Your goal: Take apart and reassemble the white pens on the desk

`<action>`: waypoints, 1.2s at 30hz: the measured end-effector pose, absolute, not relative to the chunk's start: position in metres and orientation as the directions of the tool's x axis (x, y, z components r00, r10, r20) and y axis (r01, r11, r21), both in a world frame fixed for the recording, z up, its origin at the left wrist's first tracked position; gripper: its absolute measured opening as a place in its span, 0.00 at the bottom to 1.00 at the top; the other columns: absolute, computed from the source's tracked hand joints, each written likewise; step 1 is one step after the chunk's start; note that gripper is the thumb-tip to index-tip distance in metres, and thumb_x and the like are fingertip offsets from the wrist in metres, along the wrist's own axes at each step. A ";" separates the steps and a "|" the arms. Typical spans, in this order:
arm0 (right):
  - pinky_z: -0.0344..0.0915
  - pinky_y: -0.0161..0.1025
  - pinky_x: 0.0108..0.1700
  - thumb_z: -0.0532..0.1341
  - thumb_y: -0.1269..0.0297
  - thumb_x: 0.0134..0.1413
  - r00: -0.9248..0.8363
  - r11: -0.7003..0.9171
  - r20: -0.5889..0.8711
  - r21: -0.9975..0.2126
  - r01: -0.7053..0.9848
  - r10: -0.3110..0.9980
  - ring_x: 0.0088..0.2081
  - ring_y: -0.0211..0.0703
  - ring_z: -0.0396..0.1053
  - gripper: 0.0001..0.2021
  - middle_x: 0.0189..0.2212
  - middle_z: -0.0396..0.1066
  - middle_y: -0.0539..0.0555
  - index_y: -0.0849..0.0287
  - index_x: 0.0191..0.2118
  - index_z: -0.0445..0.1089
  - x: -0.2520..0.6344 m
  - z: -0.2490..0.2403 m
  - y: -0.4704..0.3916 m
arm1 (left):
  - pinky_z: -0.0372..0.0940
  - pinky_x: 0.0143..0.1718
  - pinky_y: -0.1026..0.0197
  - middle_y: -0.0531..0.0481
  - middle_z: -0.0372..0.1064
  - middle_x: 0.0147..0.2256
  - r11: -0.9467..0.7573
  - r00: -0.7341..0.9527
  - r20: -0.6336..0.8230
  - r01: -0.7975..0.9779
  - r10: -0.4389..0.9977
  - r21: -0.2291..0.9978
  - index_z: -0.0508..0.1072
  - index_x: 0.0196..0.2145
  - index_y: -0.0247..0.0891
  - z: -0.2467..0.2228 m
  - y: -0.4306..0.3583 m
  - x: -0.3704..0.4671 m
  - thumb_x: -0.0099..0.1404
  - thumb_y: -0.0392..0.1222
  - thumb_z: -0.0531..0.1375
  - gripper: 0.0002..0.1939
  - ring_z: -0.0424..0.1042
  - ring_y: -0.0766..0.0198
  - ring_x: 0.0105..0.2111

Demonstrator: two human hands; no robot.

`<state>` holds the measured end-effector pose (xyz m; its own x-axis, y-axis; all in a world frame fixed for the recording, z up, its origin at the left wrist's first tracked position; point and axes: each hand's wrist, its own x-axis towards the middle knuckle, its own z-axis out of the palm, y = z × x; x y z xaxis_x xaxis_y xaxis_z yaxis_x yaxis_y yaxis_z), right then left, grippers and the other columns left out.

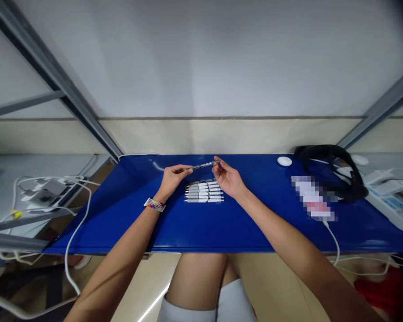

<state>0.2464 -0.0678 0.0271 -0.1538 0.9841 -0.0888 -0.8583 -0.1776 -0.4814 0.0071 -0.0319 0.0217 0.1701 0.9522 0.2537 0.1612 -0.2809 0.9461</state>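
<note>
A slim pen (pixel 203 165) is held nearly level above the blue table, between my two hands. My left hand (pixel 173 179) pinches its left end between thumb and fingers. At the other end, my right hand (pixel 228 178) grips the pen with its fingertips. Just below and between the hands lies a row of several pens (pixel 204 192), white and grey with dark tips pointing left, side by side on the table. The pen at the far edge of the row looks darker. A woven multicoloured band circles my left wrist.
The blue tabletop (pixel 121 219) meets a pale wall at the back. On the right are a white oval object (pixel 284 161), a black strap-like headset (pixel 349 179) and a blurred-out device (pixel 312 199) with a white cable. Power strips and cables (pixel 43 194) lie left, beside metal posts.
</note>
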 end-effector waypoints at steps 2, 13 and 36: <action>0.80 0.33 0.49 0.61 0.79 0.59 -0.153 -0.165 -0.066 -0.491 -0.856 0.986 0.40 0.36 0.80 0.20 0.37 0.82 0.53 0.59 0.55 0.76 0.246 0.028 -0.069 | 0.66 0.36 0.59 0.47 0.81 0.31 -0.267 0.167 0.241 0.161 0.956 0.950 0.88 0.41 0.39 0.022 -0.032 0.007 0.58 0.52 0.75 0.18 0.74 0.60 0.31; 0.80 0.33 0.45 0.60 0.77 0.61 -0.174 -0.203 -0.105 -0.458 -0.866 0.979 0.34 0.38 0.80 0.14 0.34 0.82 0.55 0.62 0.49 0.77 0.246 0.026 -0.068 | 0.68 0.40 0.57 0.44 0.84 0.36 -0.262 0.170 0.235 0.154 0.957 0.953 0.88 0.40 0.38 0.026 -0.034 0.008 0.56 0.53 0.76 0.19 0.77 0.57 0.35; 0.80 0.32 0.46 0.60 0.80 0.61 -0.141 -0.177 -0.110 -0.488 -0.855 0.984 0.36 0.36 0.80 0.16 0.35 0.82 0.53 0.61 0.50 0.77 0.247 0.031 -0.070 | 0.65 0.38 0.57 0.46 0.82 0.32 -0.274 0.171 0.248 0.147 0.954 0.951 0.88 0.42 0.40 0.022 -0.032 0.008 0.58 0.52 0.75 0.17 0.74 0.60 0.32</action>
<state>0.2466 -0.0698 0.0310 -0.1411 0.9839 -0.1095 -0.8545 -0.1769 -0.4884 0.0078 -0.0321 0.0222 0.1709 0.9536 0.2480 0.1467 -0.2735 0.9506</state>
